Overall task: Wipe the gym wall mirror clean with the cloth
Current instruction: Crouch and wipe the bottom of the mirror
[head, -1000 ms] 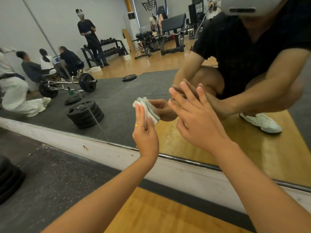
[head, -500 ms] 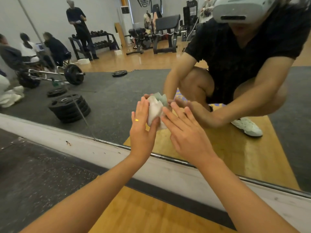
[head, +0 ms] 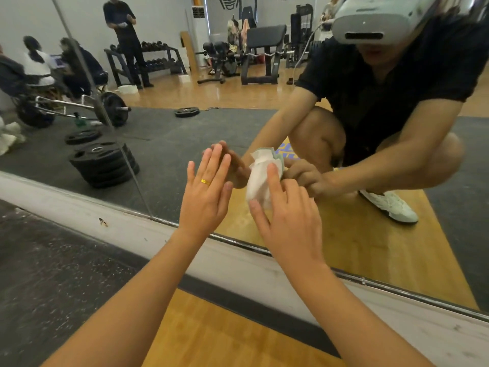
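Over it goes: the cloth [head: 258, 178] has changed hands. Half a second back the left hand [head: 207, 197] had it. Now the right hand [head: 291, 223] holds it, thumb below, forefinger laid straight up the front, the white bundle pinched between them. It sits low on the mirror [head: 185, 139], right up at the glass, its green edge meeting its own reflection. Whether it actually presses the glass, I cannot tell.

The left hand is off the cloth and just beside it. Its fingers are straight and close together, holding nothing, palm toward the mirror, a gold ring [head: 205, 181] on one finger. The fingertips reach their reflection; touching or a hair short, I cannot tell.

Below both hands runs the mirror's metal bottom edge, then a scuffed white ledge [head: 105, 213]. Under the arms there is wood floor [head: 211, 335], and a dark speckled mat [head: 53, 274] off to the left.

In the glass, the person crouches with a headset on and a white shoe [head: 389, 207] flat on the wood. Further left in the reflection sit stacked plates [head: 103, 165], with a barbell [head: 113, 109] behind them.
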Motion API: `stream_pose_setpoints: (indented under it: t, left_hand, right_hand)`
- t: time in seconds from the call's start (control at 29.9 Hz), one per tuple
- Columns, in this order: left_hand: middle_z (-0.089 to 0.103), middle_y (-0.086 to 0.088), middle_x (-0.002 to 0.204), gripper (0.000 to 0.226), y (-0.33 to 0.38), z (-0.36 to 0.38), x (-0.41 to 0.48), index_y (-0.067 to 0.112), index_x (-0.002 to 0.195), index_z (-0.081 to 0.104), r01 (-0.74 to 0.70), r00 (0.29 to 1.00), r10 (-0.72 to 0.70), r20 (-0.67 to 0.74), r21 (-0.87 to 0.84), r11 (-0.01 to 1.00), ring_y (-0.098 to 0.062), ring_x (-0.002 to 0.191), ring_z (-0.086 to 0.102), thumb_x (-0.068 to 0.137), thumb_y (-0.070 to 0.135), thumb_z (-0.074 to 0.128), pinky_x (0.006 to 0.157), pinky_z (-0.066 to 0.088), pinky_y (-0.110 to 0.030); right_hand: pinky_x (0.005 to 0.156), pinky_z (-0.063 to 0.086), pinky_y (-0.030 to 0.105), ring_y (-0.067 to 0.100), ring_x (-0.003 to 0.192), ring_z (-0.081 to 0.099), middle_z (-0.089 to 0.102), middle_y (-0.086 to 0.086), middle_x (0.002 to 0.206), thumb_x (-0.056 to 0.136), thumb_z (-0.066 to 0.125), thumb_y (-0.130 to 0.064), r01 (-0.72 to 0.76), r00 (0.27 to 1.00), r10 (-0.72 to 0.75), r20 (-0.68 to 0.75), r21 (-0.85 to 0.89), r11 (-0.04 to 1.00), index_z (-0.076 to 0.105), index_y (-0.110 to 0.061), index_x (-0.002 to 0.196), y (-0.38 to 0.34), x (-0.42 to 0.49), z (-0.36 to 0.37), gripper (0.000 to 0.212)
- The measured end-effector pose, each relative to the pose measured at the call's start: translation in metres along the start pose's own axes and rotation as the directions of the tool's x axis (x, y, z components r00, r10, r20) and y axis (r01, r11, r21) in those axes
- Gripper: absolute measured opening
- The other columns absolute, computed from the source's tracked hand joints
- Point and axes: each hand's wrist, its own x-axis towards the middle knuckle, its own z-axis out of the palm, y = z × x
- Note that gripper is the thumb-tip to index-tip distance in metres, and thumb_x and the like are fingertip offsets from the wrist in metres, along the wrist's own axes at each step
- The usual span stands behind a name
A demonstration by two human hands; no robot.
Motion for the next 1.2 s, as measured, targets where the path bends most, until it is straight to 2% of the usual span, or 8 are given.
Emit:
stream_pose_setpoints:
  t: [0.17, 0.3, 0.37, 0.53, 0.64, 0.77, 1.07, 1.2]
  left_hand:
    - [0.006, -0.001, 0.171, 0.052, -0.005, 0.021, 0.000, 0.015, 0.162, 0.020, 0.001, 0.998, -0.002, -0.061, -0.019, 1.000, -0.020, 0.159, 0.004, 0.113, 0.030, 0.029, 0.128, 0.007, -0.052]
    - [-0.012, 0.012, 0.171, 0.073, 0.000, 0.033, -0.002, 0.028, 0.165, 0.000, 0.022, 0.995, -0.030, -0.096, -0.088, 0.996, -0.019, 0.159, -0.005, 0.107, 0.022, 0.044, 0.127, 0.002, -0.054]
    - [-0.012, 0.011, 0.171, 0.065, -0.001, 0.035, -0.001, 0.030, 0.165, -0.002, 0.009, 0.994, -0.019, -0.112, -0.084, 0.996, -0.019, 0.159, -0.004, 0.111, 0.027, 0.034, 0.127, 0.003, -0.054]
    - [-0.010, 0.009, 0.172, 0.058, -0.009, 0.039, -0.001, 0.027, 0.165, 0.001, -0.023, 0.993, 0.014, -0.117, -0.075, 0.997, -0.019, 0.159, -0.002, 0.113, 0.032, 0.025, 0.125, 0.008, -0.058]
    - [-0.010, 0.010, 0.172, 0.058, -0.007, 0.041, -0.001, 0.028, 0.165, 0.001, -0.017, 0.991, 0.006, -0.133, -0.088, 0.996, -0.019, 0.159, -0.002, 0.112, 0.031, 0.026, 0.125, 0.007, -0.057]
    - [-0.010, 0.011, 0.172, 0.059, -0.006, 0.046, -0.001, 0.028, 0.165, 0.003, -0.014, 0.987, -0.003, -0.158, -0.107, 0.994, -0.018, 0.159, -0.003, 0.111, 0.030, 0.025, 0.124, 0.005, -0.058]
    - [-0.009, 0.010, 0.172, 0.056, -0.002, 0.054, 0.002, 0.028, 0.165, 0.004, -0.006, 0.976, -0.021, -0.218, -0.122, 0.992, -0.017, 0.159, -0.004, 0.112, 0.032, 0.021, 0.126, -0.002, -0.052]
    - [-0.004, 0.012, 0.172, 0.057, 0.004, 0.064, 0.004, 0.028, 0.165, 0.010, 0.025, 0.954, -0.071, -0.290, -0.160, 0.987, -0.016, 0.159, -0.001, 0.110, 0.031, 0.021, 0.126, -0.003, -0.051]
  right_hand:
    - [0.074, 0.050, 0.041, 0.027, 0.098, 0.053, 0.057, 0.015, 0.124, 0.096, 0.064, -0.052, -0.211, 0.973, 0.212, -0.092, 0.021, 0.977, 0.049, -0.007, 0.149, -0.035, 0.004, 0.020, 0.072]
    - [0.078, 0.052, 0.040, 0.024, 0.102, 0.051, 0.057, 0.016, 0.125, 0.089, 0.074, -0.050, -0.325, 0.922, 0.346, -0.177, 0.137, 0.936, 0.051, -0.007, 0.143, -0.055, 0.014, 0.038, 0.073]
    - [0.075, 0.054, 0.040, 0.022, 0.099, 0.052, 0.058, 0.015, 0.120, 0.090, 0.078, -0.038, -0.346, 0.900, 0.379, -0.216, 0.175, 0.922, 0.050, -0.012, 0.142, -0.056, 0.016, 0.045, 0.064]
    - [0.064, 0.058, 0.040, 0.020, 0.085, 0.056, 0.054, 0.009, 0.108, 0.092, 0.071, -0.007, -0.244, 0.904, 0.310, -0.294, 0.240, 0.939, 0.062, -0.015, 0.135, -0.031, 0.010, 0.039, 0.045]
    - [0.052, 0.048, 0.026, 0.010, 0.074, 0.050, 0.056, 0.006, 0.098, 0.099, 0.065, -0.020, -0.244, 0.894, 0.320, -0.314, 0.259, 0.935, 0.066, -0.016, 0.136, -0.013, 0.004, 0.023, 0.037]
    - [0.059, 0.026, 0.015, 0.005, 0.065, 0.036, 0.057, -0.001, 0.080, 0.103, 0.059, -0.035, -0.275, 0.891, 0.315, -0.329, 0.161, 0.948, 0.065, -0.020, 0.139, -0.009, 0.009, 0.016, 0.040]
    - [0.039, 0.049, 0.033, 0.017, 0.049, 0.053, 0.060, 0.000, 0.073, 0.107, 0.053, -0.042, -0.064, 0.977, 0.066, -0.204, 0.017, 0.998, 0.061, -0.025, 0.144, -0.006, 0.007, 0.031, 0.041]
    - [0.047, 0.040, 0.028, 0.017, 0.053, 0.047, 0.056, 0.002, 0.071, 0.104, 0.061, -0.030, -0.161, 0.908, 0.140, -0.394, -0.021, 0.987, 0.065, -0.020, 0.139, 0.022, 0.015, 0.004, 0.037]
